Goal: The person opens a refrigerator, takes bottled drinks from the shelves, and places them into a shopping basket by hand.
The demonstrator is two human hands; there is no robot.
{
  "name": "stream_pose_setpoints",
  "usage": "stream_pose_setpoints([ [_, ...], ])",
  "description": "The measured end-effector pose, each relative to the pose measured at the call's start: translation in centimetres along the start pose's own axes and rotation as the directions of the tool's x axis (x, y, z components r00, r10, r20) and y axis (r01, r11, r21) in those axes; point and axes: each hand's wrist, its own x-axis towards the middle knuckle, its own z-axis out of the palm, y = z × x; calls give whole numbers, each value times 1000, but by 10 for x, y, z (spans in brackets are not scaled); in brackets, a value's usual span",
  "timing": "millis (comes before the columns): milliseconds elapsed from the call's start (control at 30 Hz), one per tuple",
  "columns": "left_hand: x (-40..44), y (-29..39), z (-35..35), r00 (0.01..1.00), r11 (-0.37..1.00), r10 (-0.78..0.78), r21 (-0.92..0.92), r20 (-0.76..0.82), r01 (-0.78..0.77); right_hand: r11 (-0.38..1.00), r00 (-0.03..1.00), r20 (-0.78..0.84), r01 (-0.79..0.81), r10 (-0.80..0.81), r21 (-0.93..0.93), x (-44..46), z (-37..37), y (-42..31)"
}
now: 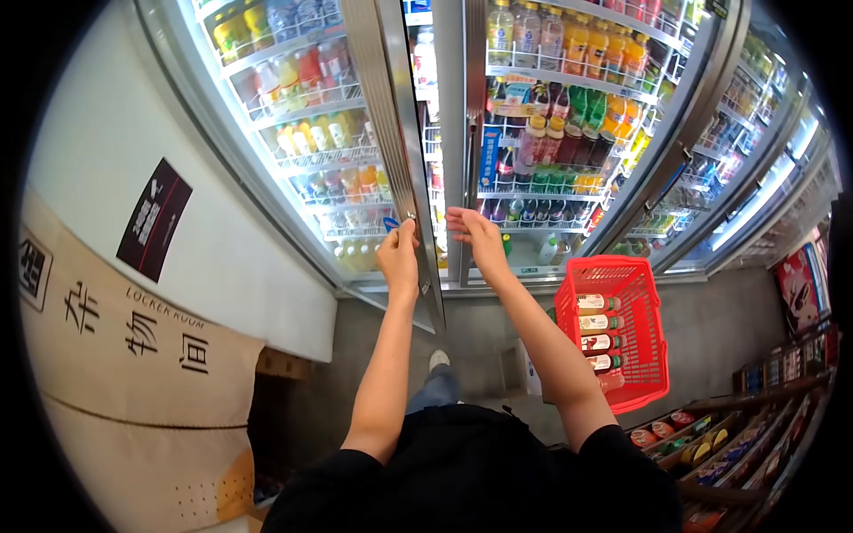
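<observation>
My left hand (399, 258) is closed at the edge of a glass cooler door (404, 133) that stands ajar. A small blue piece (391, 224) shows beside its fingertips, partly hidden by them. My right hand (480, 238) is raised in front of the metal post between doors, its fingers apart and nothing in them. Behind the glass to its right, bottled drinks (555, 138) fill several shelves. A red shopping basket (659, 333) below my right forearm holds several bottles (601, 322) with pale labels, lying on their sides.
More cooler doors (662, 191) continue to the right. A white wall with a dark sign (155, 219) and a beige curtain (133, 355) stand at left. Snack shelves (729, 444) are at lower right. A pale box (518, 367) sits on the grey floor (480, 320).
</observation>
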Motion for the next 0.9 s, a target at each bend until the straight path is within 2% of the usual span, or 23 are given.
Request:
stream_pose_setpoints([
  [100,-23,-5,-30,988,996,85,37,-131,-81,999,999,22,-35,35,3,-17,15,2],
  [133,-29,-4,-47,994,998,2,66,-106,5,999,998,45,-39,39,0,-23,22,5],
  [167,-36,-4,-56,993,997,2,72,-119,6,999,997,71,-35,36,-7,-27,29,8],
  [233,-48,6,-69,884,891,376,369,-276,-264,1000,987,163,0,4,-25,-37,47,12],
  [300,-63,22,-83,848,877,412,399,-335,-268,979,953,271,-88,136,-182,-41,61,16],
  [333,-71,32,-90,798,838,499,423,-336,-346,992,957,265,-123,120,-5,-46,74,24],
  [367,-77,37,-97,743,791,581,448,-333,-418,992,953,278,-123,120,-4,-48,78,30],
  [400,-81,40,-102,745,799,595,318,-300,-510,994,935,337,-96,109,-54,-51,83,25],
  [433,-83,43,-104,739,798,598,318,-309,-513,992,914,394,-62,99,-106,-52,87,19],
  [467,-86,46,-102,716,747,665,199,-211,-634,976,905,411,-19,110,-217,-57,88,13],
  [500,-89,55,-100,670,679,733,69,-119,-731,982,893,441,-7,91,-188,-58,92,13],
  [533,-92,71,-95,691,691,722,22,-16,-722,987,855,515,27,61,-161,-60,97,12],
  [567,-88,78,-89,747,745,665,-69,6,-663,989,812,583,59,30,-132,-61,100,9],
  [600,-79,84,-85,799,799,600,-55,24,-598,988,802,592,20,75,-151,-65,105,10],
  [633,-69,91,-81,847,848,530,-41,42,-529,952,746,633,-6,207,-305,-65,108,-1],
  [667,-60,100,-79,924,927,374,-78,81,-368,963,737,654,14,172,-270,-67,113,1],
  [700,-43,97,-78,928,933,354,-118,114,-341,972,726,674,35,135,-232,-72,122,7],
  [733,-28,97,-78,942,951,308,-56,130,-304,976,727,675,35,122,-215,-74,132,15],
  [767,-15,98,-78,955,965,259,8,143,-263,963,683,710,37,170,-267,-73,138,20],
  [800,-2,100,-78,955,964,262,8,140,-266,972,641,755,62,135,-227,-71,146,37],
  [833,9,102,-78,974,982,189,-44,128,-185,979,598,795,84,100,-186,-71,156,45],
  [867,21,104,-77,985,989,117,-99,123,-106,992,546,833,32,87,-125,-73,162,53],
  [900,33,103,-76,984,988,125,-105,124,-112,998,494,867,-20,68,-67,-77,169,49],
])
